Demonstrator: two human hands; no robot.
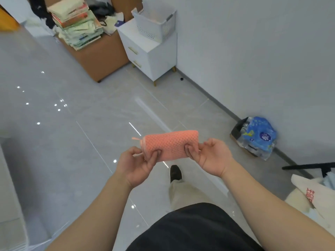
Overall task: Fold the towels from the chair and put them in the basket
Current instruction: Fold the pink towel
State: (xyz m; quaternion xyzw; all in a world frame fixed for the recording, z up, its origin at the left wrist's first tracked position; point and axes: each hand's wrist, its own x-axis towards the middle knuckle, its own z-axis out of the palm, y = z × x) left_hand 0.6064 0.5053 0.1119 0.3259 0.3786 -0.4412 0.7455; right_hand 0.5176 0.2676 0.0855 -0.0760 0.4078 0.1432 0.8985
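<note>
A small pink waffle-textured towel (170,144), folded into a compact bundle, is held in the air in front of me over the floor. My left hand (137,164) pinches its left end, where a hanging loop sticks out. My right hand (211,156) pinches its right end with thumb and fingers. The white perforated basket (155,24) stands on a white bedside cabinet (152,55) far ahead against the wall; its inside is mostly hidden. The chair's dark frame (308,166) shows at the right edge.
A brown box topped with stacked books (78,22) stands left of the cabinet. A blue plastic-wrapped pack (257,136) lies by the wall on the right. A cream bag with red print (311,194) sits at lower right. Glossy grey floor tiles stretch ahead.
</note>
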